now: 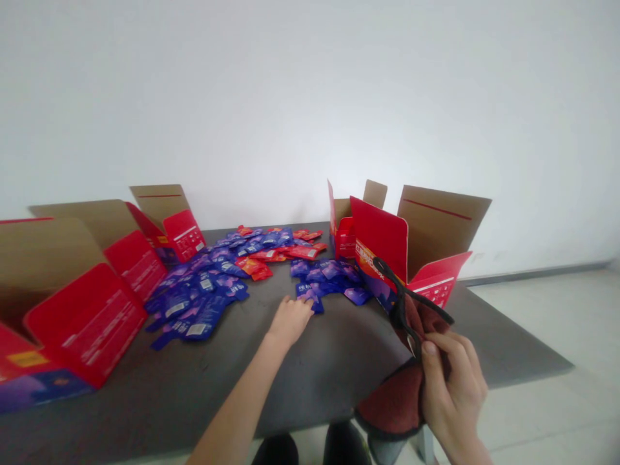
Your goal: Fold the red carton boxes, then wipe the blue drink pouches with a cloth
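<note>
My left hand point(292, 318) reaches over the dark table, its fingertips on a blue-purple packet point(309, 297) at the near edge of a small pile. My right hand point(455, 381), at the lower right, pinches a brown cloth pouch point(394, 397) with black trim and a black cord. The pouch hangs over the table's front edge, close to an open red box point(380, 242). More blue packets point(203, 307) are heaped left of my left hand, with red-orange packets point(256, 266) among and behind them.
Several open red boxes with raised cardboard flaps stand along the left, the nearest box point(87, 329) at the front left. Another open box point(345, 236) stands at the back right. The grey table point(339, 349) ends at the right above a pale floor. A white wall rises behind.
</note>
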A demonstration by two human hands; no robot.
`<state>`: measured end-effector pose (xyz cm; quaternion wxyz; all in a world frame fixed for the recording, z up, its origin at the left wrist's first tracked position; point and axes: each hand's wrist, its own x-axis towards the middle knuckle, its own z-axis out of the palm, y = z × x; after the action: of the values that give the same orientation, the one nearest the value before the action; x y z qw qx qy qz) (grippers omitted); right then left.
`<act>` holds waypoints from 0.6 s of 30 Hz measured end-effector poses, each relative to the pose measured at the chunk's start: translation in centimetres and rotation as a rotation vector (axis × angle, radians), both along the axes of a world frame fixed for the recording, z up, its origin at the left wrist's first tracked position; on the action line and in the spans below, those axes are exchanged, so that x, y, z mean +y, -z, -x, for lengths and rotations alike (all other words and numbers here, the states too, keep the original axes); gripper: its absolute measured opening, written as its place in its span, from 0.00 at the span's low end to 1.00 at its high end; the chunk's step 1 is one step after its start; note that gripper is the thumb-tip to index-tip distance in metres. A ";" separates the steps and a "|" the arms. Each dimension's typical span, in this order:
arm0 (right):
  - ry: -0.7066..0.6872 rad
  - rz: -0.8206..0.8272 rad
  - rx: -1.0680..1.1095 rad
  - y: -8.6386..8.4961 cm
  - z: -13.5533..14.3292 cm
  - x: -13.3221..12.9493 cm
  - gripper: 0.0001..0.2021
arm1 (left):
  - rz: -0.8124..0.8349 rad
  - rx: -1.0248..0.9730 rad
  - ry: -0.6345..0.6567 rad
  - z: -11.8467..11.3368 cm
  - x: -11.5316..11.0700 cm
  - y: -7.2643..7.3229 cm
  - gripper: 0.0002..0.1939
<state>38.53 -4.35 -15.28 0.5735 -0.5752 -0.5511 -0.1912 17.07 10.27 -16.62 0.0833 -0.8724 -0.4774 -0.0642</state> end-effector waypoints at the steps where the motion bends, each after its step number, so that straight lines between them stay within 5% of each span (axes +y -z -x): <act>1: -0.002 0.001 -0.006 0.1 0.0 0.0 0.07 | -0.004 -0.010 -0.016 -0.2 0.0 -0.1 0.16; 6: 0.021 -0.014 -0.023 1.0 0.1 0.2 0.07 | -0.055 -0.077 -0.125 0.1 -2.2 -0.3 0.25; 10: 0.007 -0.037 -0.008 2.2 0.7 0.3 0.06 | -0.057 -0.147 -0.158 3.5 -2.7 -1.5 0.21; 18: -0.110 -0.044 -0.016 5.6 5.0 0.1 0.04 | 0.031 -0.026 -0.387 10.1 6.5 -4.7 0.16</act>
<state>33.56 -4.29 -20.85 0.5911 -0.5300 -0.5820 -0.1761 7.02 16.78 -11.93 0.0744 -0.7647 -0.6381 -0.0506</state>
